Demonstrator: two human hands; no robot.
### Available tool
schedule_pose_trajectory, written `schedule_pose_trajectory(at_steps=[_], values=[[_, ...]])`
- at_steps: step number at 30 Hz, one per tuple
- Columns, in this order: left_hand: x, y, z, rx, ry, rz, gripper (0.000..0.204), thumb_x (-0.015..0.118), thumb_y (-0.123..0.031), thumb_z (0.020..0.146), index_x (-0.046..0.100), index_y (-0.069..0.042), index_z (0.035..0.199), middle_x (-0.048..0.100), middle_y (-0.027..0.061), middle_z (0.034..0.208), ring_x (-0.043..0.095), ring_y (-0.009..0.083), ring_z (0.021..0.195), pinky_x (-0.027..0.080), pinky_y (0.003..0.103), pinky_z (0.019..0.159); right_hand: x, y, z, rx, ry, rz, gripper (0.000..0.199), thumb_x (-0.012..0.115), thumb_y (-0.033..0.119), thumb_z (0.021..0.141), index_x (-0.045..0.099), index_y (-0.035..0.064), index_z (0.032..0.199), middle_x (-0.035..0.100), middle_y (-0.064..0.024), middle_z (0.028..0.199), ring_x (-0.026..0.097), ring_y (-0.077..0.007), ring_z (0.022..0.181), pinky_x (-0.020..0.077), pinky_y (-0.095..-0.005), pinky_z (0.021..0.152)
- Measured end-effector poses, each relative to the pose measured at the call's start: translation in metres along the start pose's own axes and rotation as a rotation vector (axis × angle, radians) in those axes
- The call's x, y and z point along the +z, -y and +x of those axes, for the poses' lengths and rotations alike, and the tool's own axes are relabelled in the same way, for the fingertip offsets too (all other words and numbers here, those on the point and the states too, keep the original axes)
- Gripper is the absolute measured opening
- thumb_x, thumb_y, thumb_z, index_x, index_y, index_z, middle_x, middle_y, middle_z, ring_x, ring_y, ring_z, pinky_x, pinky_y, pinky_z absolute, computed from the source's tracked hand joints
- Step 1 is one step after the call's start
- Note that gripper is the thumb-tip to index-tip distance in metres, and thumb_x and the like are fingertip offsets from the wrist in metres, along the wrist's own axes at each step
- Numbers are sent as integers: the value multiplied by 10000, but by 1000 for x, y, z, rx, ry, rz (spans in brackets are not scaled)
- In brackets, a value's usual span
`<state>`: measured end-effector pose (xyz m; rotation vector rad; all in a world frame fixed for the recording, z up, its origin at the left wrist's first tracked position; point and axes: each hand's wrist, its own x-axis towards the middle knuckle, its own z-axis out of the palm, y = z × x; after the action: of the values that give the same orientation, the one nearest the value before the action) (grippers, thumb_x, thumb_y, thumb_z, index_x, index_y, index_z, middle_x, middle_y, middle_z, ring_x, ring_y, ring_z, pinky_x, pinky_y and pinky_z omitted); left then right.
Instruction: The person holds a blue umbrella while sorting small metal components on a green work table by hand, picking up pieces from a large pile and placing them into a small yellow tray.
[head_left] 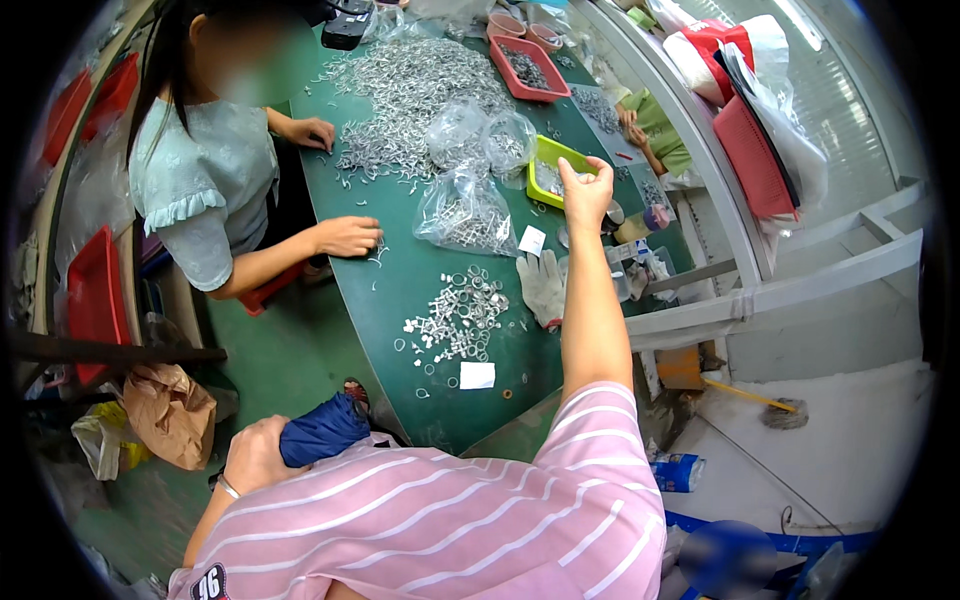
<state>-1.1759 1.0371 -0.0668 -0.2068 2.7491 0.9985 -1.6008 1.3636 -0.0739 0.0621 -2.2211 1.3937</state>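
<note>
right hand [586, 192] grips green tray [553, 166]; left hand [255, 452] grips blue bundle [322, 430]

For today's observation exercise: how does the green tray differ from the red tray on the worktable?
The green tray is lime green and nearer the wearer; the red tray is red and lies farther up the table. The right hand grips the green tray's near edge, while no hand touches the red tray. The green tray looks smaller than the red tray, though the fisheye may distort. Both are shallow, rectangular, and hold small metal parts.
</note>
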Motion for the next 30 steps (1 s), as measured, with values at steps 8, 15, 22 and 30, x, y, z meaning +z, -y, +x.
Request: schedule_pose_trajectory(at_steps=[8, 15, 22, 30], values=[[-1, 0, -4, 13, 12, 19, 481, 790, -287, 523, 599, 14, 847, 608, 216, 804, 605, 374, 765, 492, 409, 689, -12, -8, 13, -21, -72, 62, 282, 727, 142, 724, 532, 2, 872, 493, 4, 559, 446, -70, 463, 356, -234, 440], [-4, -11, -2, -1, 42, 42, 476, 781, -268, 551, 597, 16, 885, 606, 230, 820, 603, 382, 783, 488, 412, 699, -34, -39, -12, -12, -21, 129, 189, 695, 119, 752, 577, 4, 845, 529, 20, 623, 422, -38, 502, 344, -201, 456], [1, -3, 1, 38, 87, 56, 472, 782, -227, 551, 601, 14, 914, 616, 207, 822, 610, 364, 792, 489, 391, 704, -81, -86, -136, 346, 91, -82, 172, 700, 162, 744, 612, 33, 813, 585, 7, 707, 500, -63, 643, 420, -240, 599], [5, -5, 10, 114, 144, 65, 471, 780, -200, 549, 593, 25, 919, 614, 206, 825, 611, 365, 776, 491, 388, 699, -107, -144, -277, 659, 182, -229, 69, 650, 63, 773, 583, 50, 767, 524, 53, 612, 432, -27, 522, 353, -194, 475]])
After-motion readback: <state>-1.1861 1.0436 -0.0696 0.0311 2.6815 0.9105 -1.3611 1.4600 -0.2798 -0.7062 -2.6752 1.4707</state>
